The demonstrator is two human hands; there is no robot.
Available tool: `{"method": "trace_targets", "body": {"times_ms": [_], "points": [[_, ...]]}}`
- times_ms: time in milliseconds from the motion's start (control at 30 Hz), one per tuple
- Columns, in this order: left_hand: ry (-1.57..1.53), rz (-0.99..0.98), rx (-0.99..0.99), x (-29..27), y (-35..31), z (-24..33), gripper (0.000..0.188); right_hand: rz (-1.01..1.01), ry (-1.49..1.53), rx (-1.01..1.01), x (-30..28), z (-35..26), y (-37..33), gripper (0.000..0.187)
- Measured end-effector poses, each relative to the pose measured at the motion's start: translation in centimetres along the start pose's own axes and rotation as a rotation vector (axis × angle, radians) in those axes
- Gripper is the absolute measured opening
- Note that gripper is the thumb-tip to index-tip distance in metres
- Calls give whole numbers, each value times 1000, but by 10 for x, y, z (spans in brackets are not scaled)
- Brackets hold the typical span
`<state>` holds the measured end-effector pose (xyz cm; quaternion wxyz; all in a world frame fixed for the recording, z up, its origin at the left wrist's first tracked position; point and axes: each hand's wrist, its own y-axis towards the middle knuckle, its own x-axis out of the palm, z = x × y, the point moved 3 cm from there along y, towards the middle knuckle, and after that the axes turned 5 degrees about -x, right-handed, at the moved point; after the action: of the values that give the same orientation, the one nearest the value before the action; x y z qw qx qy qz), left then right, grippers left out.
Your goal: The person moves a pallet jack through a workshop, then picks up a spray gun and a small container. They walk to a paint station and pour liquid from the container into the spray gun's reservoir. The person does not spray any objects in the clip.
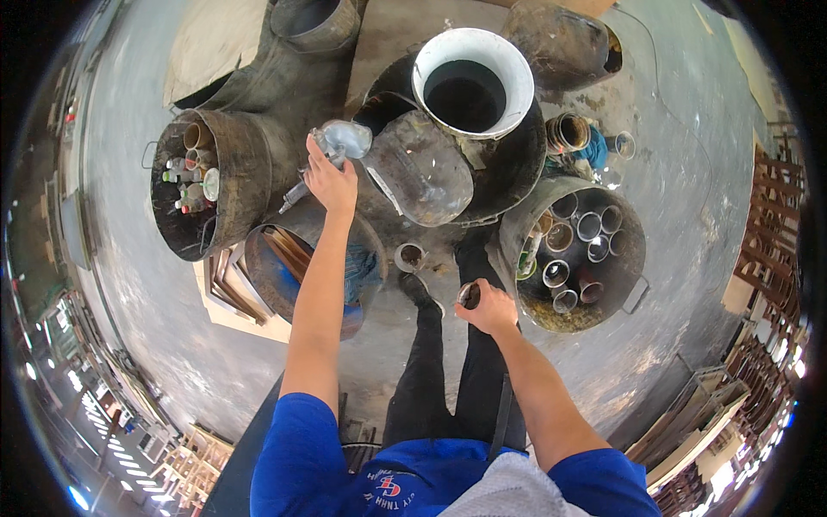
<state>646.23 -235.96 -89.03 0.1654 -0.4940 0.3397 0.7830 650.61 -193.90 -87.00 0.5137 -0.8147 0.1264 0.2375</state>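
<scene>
My left hand (331, 183) is closed around a metal spray gun (346, 138) with a rounded cup, held beside a grimy plastic jug (422, 172). My right hand (491, 309) grips a small cup (469, 296) with something dark inside, in front of my right thigh. On the floor by my foot stands another small cup (411, 257) with dark residue. Beyond the jug, a white bucket (521, 76) of dark liquid sits in a wide blackened tub (536, 159). To the right, a metal drum (636, 233) carries several cups on its top.
At the left, a stained drum (250, 164) holds bottles and cups. Nearer me, another drum (372, 250) carries a blue cloth (360, 265) and wood strips, with wooden frames (233, 284) beside it. A dirty canister (556, 43) lies at the back. A thin cable (655, 60) runs across the floor.
</scene>
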Motion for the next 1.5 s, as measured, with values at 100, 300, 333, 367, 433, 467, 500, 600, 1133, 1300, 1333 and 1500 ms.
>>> {"method": "trace_targets", "body": {"times_ms": [100,300,333,367,433,467,500,600,1133,1300,1333,1500], "points": [[-8,-1,-14,1,-1,1,109,22,-12,1,-2,1,1,78],[-3,5,-10,5,-7,1,108,9,20,13,-3,7,1,77],[-1,1,-22,5,-7,0,108,15,14,13,-4,7,1,77],[8,-2,-25,6,-7,0,107,9,27,9,-5,7,0,77],[-7,-17,-36,7,-7,-1,107,-5,40,19,-7,7,-1,78],[-15,-42,-68,8,-6,-2,107,-11,38,23,-9,8,0,78],[-23,-47,-68,9,-6,-3,107,-23,41,31,-9,8,-1,78],[0,-62,-38,10,-7,-5,111,-37,44,32,-10,8,-2,77],[-10,-28,0,10,-6,-5,106,7,50,8,-3,13,2,75],[-35,-41,7,11,-5,-6,106,8,30,-3,-2,5,4,74],[-35,-25,29,10,-4,-6,106,7,21,-4,-2,4,4,74],[-13,-75,12,9,-2,-5,106,-22,23,-3,-3,3,3,80]]}}
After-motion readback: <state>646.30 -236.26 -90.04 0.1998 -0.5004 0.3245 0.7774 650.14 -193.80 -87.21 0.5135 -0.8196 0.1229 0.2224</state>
